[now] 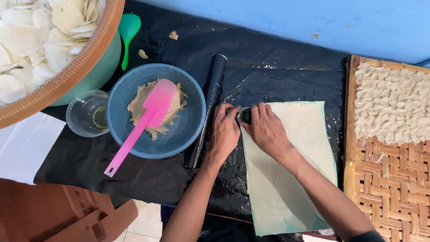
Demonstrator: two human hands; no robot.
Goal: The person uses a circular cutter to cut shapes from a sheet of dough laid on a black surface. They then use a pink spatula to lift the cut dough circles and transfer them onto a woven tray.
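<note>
Leftmost I see a blue bowl (188, 121) of dough with a pink spatula (148, 118) — then a black roller (208, 103). Left hand (224, 132) fingers curled, pressing the dough sheet's (286, 179) top-left corner; right hand (266, 130) grips a small round cutter (245, 115) there — woven tray (389, 183) far right.

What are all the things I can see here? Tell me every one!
Dough sheet: one, pale cream, flat on the black plastic, under the hands.
Small round cutter: one, dark, at the sheet's top left corner, between the hands.
Rolling pin: one, black, beside the bowl.
Bowl: one, blue, holds beige dough.
Spatula: one, pink, resting in the bowl.
Cup: one, clear, left of the bowl.
Spoon: one, green, top left.
Basket: one, brown-rimmed, full of white crackers.
Woven tray: one, tan, right, carrying small cut dough pieces.
Black plastic: one, covers the table.
Left hand: beside the cutter.
Right hand: on the cutter.
</note>
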